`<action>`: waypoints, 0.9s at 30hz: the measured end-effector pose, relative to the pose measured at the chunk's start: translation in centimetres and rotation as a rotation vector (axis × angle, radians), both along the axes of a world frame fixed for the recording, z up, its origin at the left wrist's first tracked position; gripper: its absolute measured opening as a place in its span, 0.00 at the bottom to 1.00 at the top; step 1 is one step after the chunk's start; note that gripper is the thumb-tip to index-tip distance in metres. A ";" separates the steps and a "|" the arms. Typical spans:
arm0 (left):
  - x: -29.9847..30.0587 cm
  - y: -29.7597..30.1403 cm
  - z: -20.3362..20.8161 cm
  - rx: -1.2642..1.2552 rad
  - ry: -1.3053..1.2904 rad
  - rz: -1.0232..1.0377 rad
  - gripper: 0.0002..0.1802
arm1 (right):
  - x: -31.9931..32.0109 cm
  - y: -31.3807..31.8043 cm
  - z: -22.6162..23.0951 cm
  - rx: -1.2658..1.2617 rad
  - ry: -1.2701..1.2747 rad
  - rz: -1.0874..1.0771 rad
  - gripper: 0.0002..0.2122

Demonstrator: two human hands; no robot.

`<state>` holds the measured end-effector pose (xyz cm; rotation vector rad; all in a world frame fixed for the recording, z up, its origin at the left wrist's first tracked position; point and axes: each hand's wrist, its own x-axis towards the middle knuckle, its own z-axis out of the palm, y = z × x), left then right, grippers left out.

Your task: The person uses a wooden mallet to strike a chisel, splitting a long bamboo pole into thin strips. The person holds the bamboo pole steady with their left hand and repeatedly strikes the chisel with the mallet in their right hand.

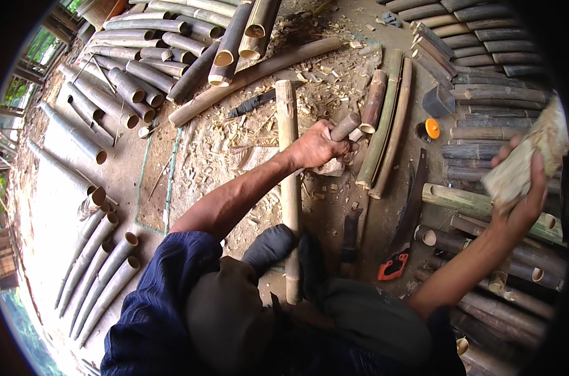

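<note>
My left hand (pixel 322 149) is closed around a round wooden handle (pixel 346 126), whose end sticks out past the thumb side. What the handle belongs to is mostly hidden beneath the fist. Under that forearm lies a pale bamboo pole (pixel 287 113), running toward me between my dark-covered feet (pixel 270 245). Out at the far right, my right hand (pixel 523 182) holds up a rough, pale chunk of wood (pixel 528 153), fingers wrapped about its lower part. Just below the left fist, a small wood block (pixel 330 167) rests among the chips.
Right of the pole lie long bamboo lengths (pixel 384 119), a saw with an orange handle (pixel 394 266) and a dark-handled tool (pixel 351 232). A sheathed blade (pixel 252 104) lies beyond. Cut bamboo tubes (pixel 140 75) fill the left, with stacks (pixel 485 94) at right.
</note>
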<state>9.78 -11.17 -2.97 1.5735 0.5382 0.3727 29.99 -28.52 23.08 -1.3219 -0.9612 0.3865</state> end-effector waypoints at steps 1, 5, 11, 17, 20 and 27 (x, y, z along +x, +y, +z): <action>0.2 -0.2 -0.4 -0.054 -0.026 -0.021 0.20 | 0.4 1.0 0.2 0.041 -0.004 -0.120 0.17; 0.6 -0.2 -2.2 -0.096 0.006 -0.025 0.22 | -2.4 2.2 -6.4 -0.563 -0.222 0.124 0.30; -0.5 0.9 -5.1 -0.077 0.036 -0.016 0.19 | -1.6 3.3 1.6 -0.507 -0.149 0.215 0.33; 0.2 0.1 -3.8 0.187 0.031 -0.054 0.19 | 1.0 4.0 -0.8 -0.026 -0.089 -0.266 0.20; 0.2 0.8 -4.6 0.049 -0.025 -0.032 0.15 | -5.0 4.1 -10.5 -0.771 -0.349 0.319 0.40; -0.9 -2.1 -2.1 -0.004 -0.066 -0.166 0.21 | -4.1 1.1 -9.4 -0.457 0.196 0.388 0.34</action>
